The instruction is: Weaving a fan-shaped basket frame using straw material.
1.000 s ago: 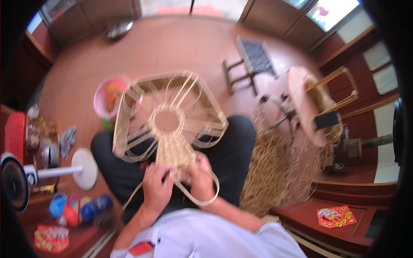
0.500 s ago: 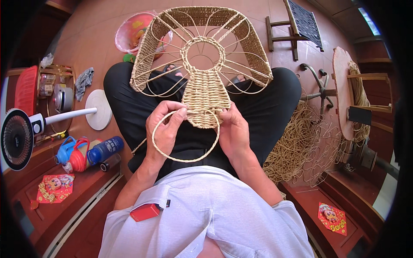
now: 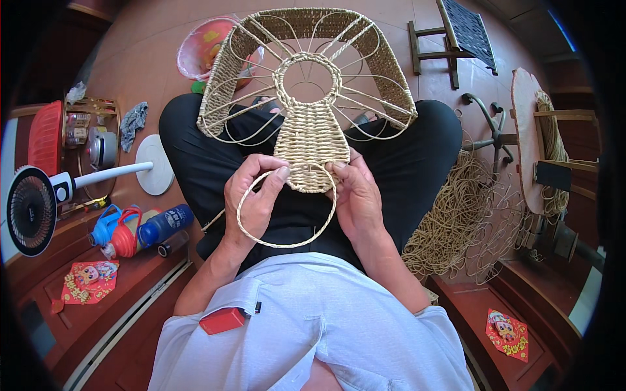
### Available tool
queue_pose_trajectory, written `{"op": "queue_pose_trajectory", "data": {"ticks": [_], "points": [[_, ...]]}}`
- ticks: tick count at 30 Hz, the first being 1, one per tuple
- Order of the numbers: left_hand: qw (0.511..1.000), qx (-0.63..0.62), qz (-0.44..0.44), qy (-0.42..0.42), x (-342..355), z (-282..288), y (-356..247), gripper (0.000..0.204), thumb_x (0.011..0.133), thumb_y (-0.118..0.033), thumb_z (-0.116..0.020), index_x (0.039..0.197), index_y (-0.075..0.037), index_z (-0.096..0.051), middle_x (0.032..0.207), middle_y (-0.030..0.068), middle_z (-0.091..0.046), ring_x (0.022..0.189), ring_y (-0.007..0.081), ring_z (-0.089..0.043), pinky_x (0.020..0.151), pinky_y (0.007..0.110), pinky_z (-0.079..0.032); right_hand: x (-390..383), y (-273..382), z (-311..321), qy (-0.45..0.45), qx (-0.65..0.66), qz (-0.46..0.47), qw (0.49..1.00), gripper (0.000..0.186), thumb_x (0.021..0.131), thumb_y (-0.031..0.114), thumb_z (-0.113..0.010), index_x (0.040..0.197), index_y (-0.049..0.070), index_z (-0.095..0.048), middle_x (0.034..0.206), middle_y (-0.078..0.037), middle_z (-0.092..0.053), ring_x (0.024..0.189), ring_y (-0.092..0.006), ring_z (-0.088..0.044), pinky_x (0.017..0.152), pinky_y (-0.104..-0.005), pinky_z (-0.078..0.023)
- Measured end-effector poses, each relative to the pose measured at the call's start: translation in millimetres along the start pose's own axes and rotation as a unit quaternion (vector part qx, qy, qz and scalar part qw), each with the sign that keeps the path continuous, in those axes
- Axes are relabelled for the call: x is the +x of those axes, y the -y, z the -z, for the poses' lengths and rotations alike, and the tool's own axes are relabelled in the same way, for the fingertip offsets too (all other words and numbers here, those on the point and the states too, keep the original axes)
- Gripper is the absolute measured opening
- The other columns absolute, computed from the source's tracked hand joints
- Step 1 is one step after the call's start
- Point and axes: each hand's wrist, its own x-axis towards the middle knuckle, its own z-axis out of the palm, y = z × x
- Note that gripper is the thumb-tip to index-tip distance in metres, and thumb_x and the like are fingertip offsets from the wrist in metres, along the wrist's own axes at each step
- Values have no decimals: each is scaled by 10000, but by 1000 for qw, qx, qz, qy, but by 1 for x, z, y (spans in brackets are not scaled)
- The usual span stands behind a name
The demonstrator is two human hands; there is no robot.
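A woven frame with thin looped ribs and a central ring rests over my crossed legs. A woven panel narrows toward that ring. My left hand pinches a pale twisted cord between thumb and index at the panel's lower left; the cord hangs in a big loop below. My right hand grips the panel's lower right edge, thumb on top, some fingertips hidden behind it.
Behind the frame is a pink basin. At right are a folding stool, a wheeled base, a round board and tangled cord. At left stand a fan, bottles and a wire rack.
Compared with one second ago, my view has tipped down, so frame and hands sit higher and sharper. My left fingers hold the cord's loop opened wider. Little differs from half a second ago.
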Motion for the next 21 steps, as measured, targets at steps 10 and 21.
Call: {"op": "queue_pose_trajectory", "data": {"ticks": [10, 21], "points": [[1000, 19, -9, 16, 2, -1, -8, 127, 1014, -107, -712, 1062, 10, -714, 939, 30, -717, 846, 71, -641, 773, 242, -515, 0, -1, 23, 126, 325, -170, 922, 234, 992, 96, -610, 1197, -17, -600, 1014, -25, -653, 682, -71, -481, 614, -240, -442], [997, -17, 9, 77, -1, 2, -12, 156, 1011, -94, -726, 1129, 4, -700, 1026, 39, -721, 911, 74, -669, 833, 253, -544, 6, -2, 33, 116, 411, -215, 878, 168, 1045, 66, -523, 1158, -42, -585, 1051, -84, -644, 671, -110, -482, 564, -267, -417]]}}
